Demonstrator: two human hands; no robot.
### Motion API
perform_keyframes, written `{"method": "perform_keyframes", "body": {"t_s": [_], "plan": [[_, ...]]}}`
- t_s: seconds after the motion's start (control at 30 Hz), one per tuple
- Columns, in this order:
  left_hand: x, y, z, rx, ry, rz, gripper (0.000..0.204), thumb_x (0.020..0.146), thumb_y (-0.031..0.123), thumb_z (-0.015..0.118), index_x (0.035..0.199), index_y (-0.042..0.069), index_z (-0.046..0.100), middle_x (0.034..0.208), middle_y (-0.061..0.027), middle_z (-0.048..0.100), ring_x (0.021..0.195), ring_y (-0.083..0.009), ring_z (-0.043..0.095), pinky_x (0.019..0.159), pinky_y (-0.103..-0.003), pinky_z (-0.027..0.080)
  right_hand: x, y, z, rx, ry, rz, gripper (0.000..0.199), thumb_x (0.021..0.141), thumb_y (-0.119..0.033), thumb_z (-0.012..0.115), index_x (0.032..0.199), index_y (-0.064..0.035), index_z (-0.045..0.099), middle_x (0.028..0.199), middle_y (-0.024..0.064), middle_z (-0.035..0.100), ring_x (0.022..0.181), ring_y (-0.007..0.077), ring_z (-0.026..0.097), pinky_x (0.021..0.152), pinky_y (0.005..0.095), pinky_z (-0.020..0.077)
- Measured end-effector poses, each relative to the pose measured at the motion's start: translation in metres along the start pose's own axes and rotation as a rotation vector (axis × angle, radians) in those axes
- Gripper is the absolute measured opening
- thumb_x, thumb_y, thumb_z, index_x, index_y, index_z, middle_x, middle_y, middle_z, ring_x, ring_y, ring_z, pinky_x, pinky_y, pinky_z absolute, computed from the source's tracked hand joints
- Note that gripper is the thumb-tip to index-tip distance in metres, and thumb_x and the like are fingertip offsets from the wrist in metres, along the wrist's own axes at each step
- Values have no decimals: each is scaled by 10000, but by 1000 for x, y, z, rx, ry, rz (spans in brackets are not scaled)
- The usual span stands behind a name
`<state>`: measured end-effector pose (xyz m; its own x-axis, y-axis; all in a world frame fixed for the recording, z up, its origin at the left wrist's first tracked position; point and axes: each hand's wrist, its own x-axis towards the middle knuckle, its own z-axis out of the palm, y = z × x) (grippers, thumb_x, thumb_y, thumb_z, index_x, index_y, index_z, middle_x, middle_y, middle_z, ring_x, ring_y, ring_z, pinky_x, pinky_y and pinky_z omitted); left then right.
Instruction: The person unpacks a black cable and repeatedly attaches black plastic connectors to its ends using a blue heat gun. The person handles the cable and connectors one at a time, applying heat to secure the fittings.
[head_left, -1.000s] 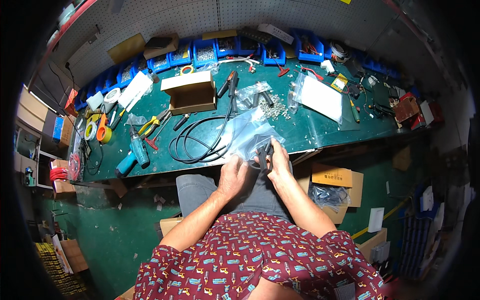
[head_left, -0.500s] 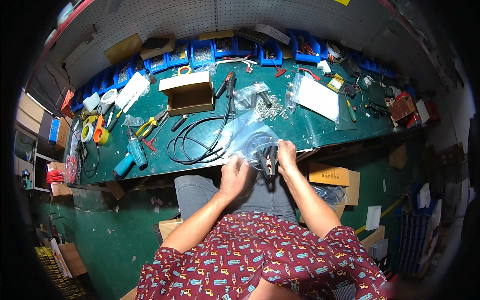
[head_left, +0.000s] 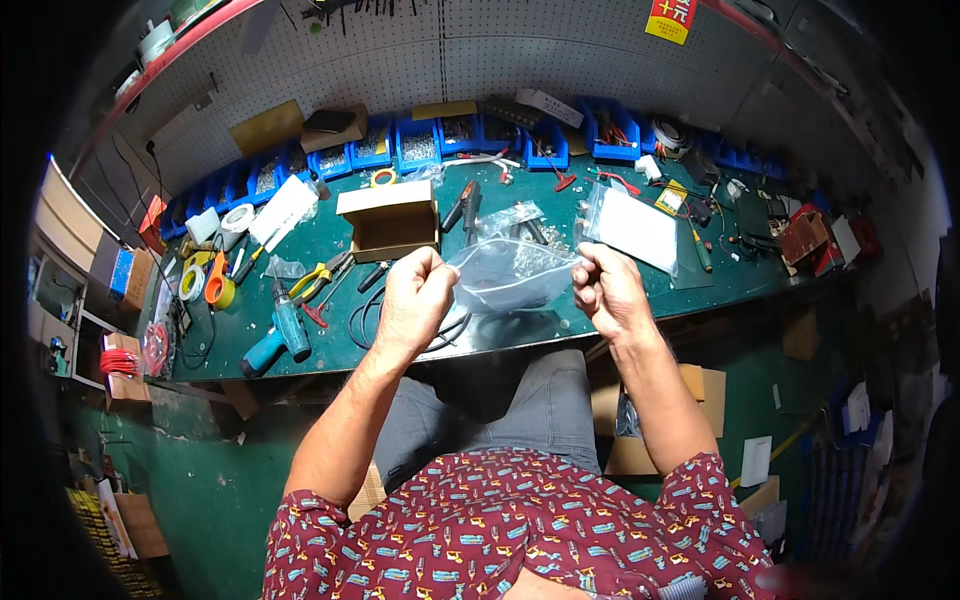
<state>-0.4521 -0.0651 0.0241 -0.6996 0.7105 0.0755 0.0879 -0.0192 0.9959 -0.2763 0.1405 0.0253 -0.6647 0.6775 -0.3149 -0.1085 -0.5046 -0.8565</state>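
A clear plastic bag is stretched between my two hands above the bench's near edge. My left hand is closed on its left side, and my right hand pinches its right corner. The bag looks flat and see-through; I cannot make out anything inside it. Behind my left hand lies a coiled black cable, partly covered by hand and bag. Just beyond the bag are black-and-orange clamps and a small clear bag with dark parts.
An uncovered cardboard box stands left of centre. Pliers and a teal cordless drill lie to the left. Blue bins line the back. White sheets in plastic lie to the right. An opened carton is below the bench.
Both hands have risen, moved farther over the bench and spread apart. The black coil and clamps that were between them no longer show there; a flat clear bag is held instead.
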Motion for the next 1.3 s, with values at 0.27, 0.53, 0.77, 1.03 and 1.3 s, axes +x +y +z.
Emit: {"method": "perform_keyframes", "body": {"t_s": [0.27, 0.53, 0.77, 1.03, 1.3], "plan": [[3, -41, -8, 94, 86, 46, 221, 879, 137, 619, 708, 14, 552, 788, -47, 631, 639, -98, 529, 512, -263, 433, 5, 28, 0, -300, 87, -179, 168, 911, -200, 657, 833, -52, 646, 739, 27, 630, 613, 99, 582, 453, 240, 416], [-19, -64, 0, -289, -36, 106, 397, 918, 27, 695, 1281, -8, 538, 1095, -92, 664, 911, -135, 662, 830, -297, 593, 4, 25, 5, -96, -14, -180, 210, 938, -201, 649, 954, 8, 663, 832, 79, 668, 733, 172, 680, 593, 305, 567], [-15, -71, 1, -236, 35, 179, 84, 973, 87, 677, 972, 4, 659, 842, -25, 660, 775, -98, 641, 724, -281, 589, 8, 34, -18, 36, -45, -263, 200, 963, -192, 687, 929, -8, 616, 869, 82, 663, 798, 164, 683, 712, 310, 616], [-14, -66, -11, -192, 93, 102, 104, 950, 124, 720, 997, 40, 682, 839, 10, 635, 689, -46, 557, 549, -216, 487, 3, 25, -17, -120, -208, -378, 361, 886, -30, 762, 1194, 48, 590, 1008, 123, 678, 892, 187, 702, 799, 329, 619], [-10, -56, -7, -253, 74, 42, 120, 939, 150, 738, 986, 57, 678, 833, 17, 621, 689, -45, 545, 542, -211, 474, 14, 8, -31, -288, -285, -309, 159, 956, -95, 699, 1036, 39, 668, 946, 106, 699, 844, 164, 699, 732, 304, 610]]}}
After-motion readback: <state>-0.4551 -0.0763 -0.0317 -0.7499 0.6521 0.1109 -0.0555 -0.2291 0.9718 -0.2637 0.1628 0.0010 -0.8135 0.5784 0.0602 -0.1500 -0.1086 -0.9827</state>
